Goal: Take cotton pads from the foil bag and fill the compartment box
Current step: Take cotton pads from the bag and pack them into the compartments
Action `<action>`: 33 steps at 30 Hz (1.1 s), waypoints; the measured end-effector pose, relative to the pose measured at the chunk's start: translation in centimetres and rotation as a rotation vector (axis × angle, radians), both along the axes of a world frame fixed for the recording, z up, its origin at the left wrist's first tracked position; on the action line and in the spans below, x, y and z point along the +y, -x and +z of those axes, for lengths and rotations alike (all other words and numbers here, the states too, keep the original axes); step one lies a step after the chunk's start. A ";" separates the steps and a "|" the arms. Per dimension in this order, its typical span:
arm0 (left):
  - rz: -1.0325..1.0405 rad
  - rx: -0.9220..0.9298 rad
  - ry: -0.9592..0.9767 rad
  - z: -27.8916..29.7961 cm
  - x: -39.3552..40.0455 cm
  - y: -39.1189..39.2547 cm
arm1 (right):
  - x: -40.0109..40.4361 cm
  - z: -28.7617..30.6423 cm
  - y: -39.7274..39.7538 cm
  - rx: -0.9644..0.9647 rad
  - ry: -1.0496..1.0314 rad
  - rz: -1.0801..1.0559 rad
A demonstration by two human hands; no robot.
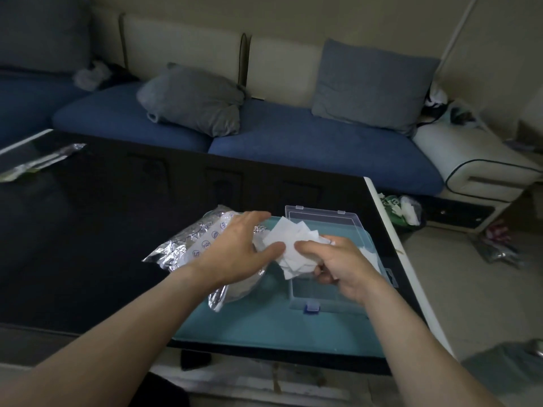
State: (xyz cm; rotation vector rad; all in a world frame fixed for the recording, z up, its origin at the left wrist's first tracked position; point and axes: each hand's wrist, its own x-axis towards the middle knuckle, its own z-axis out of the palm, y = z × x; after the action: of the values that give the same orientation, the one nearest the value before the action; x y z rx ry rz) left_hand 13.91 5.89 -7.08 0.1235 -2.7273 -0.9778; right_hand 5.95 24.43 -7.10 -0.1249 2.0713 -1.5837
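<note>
A crumpled silver foil bag (188,245) lies on the dark table, partly on a teal mat (264,321). My left hand (235,251) rests over the bag's mouth, its thumb touching a bunch of white square cotton pads (291,245). My right hand (338,265) grips that bunch from the right, above the clear plastic compartment box (323,301). The box stands open on the mat, its lid (320,215) raised at the back. My right hand and the pads hide most of the box's inside.
The dark glossy table (102,230) has a white right edge (390,239) next to the box. Another foil wrapper (38,163) lies at the far left. A blue sofa with grey cushions (194,101) stands behind. Bags and clutter (408,212) sit on the floor to the right.
</note>
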 end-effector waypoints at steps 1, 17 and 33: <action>-0.047 -0.025 0.002 0.0 0.1 0.0 | 0.2 -0.2 0.0 0.006 -0.001 0.023; 0.107 0.017 -0.433 -0.7 1.7 1.3 | 0.7 -0.4 -0.1 0.154 0.096 0.153; 0.022 -0.124 -0.479 -0.2 1.7 1.2 | 1.2 -0.3 -0.2 0.215 0.091 0.254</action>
State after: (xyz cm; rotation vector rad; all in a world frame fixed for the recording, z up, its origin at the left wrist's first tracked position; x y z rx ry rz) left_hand 12.73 7.59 -7.30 0.3055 -2.5312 -1.6468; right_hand 6.20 25.66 -7.40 -0.5902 2.0432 -1.5627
